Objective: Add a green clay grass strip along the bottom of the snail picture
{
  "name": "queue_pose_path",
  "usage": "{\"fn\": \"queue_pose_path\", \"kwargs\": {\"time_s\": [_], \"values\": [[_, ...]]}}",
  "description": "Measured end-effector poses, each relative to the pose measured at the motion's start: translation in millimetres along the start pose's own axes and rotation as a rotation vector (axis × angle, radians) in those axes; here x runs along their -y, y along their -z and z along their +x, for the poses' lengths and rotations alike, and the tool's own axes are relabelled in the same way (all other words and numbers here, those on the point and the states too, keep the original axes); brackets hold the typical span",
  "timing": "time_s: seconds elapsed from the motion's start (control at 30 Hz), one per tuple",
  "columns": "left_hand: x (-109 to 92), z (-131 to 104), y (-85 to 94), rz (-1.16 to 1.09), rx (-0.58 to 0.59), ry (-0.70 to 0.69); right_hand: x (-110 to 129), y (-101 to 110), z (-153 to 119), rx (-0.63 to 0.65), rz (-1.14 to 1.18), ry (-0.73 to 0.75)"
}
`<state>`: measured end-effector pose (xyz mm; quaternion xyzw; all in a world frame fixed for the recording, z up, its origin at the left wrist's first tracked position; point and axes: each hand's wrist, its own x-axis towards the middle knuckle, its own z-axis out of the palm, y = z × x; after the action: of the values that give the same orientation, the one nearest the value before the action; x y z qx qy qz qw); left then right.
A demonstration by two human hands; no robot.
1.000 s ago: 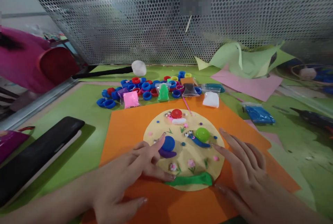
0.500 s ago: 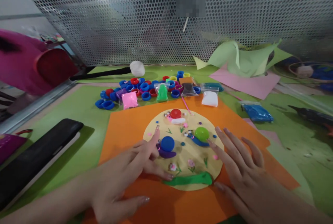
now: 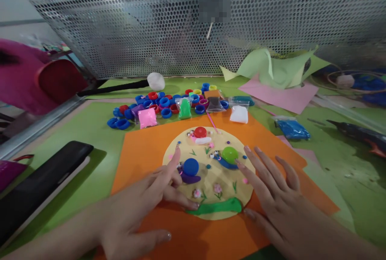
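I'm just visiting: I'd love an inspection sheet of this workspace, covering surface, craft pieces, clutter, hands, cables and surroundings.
Surface: green tabletop, with an orange sheet on it.
Craft pieces: cream disc on the orange sheet, bearing a red-capped figure, blue-capped figure, green-capped figure and green strip.
Clutter: plastic caps, pink bag and white bag beyond the disc; long black object at left; pale green paper at back right.
Hands: left hand spread, one fingertip at the strip's left end; right hand spread at the disc's right edge.
Cables: thin loop at far right, too blurred to identify.
Surroundings: perforated metal panel behind.
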<state>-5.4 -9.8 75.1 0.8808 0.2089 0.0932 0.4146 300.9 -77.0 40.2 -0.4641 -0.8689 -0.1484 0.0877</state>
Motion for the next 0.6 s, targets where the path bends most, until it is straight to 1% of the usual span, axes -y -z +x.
{"fn": "queue_pose_path", "kwargs": {"time_s": [0.17,0.3,0.43,0.5,0.6], "values": [[-0.3,-5.5,-0.6,0.056,-0.031,0.072,-0.8,-0.9,0.0,0.009,0.015,-0.007],[-1.1,-7.7,-4.3,0.038,-0.043,0.060,-0.8,-1.1,1.1,-0.003,0.014,-0.014],[0.6,-9.4,-5.6,0.058,-0.091,0.074,0.1,-1.6,0.0,0.003,0.019,-0.022],[1.2,-8.3,-4.8,0.060,-0.086,0.071,0.4,-1.8,-0.5,0.000,0.022,-0.020],[0.7,-5.2,-3.0,0.051,-0.024,0.024,0.1,-2.0,-0.5,0.004,0.019,-0.022]]}}
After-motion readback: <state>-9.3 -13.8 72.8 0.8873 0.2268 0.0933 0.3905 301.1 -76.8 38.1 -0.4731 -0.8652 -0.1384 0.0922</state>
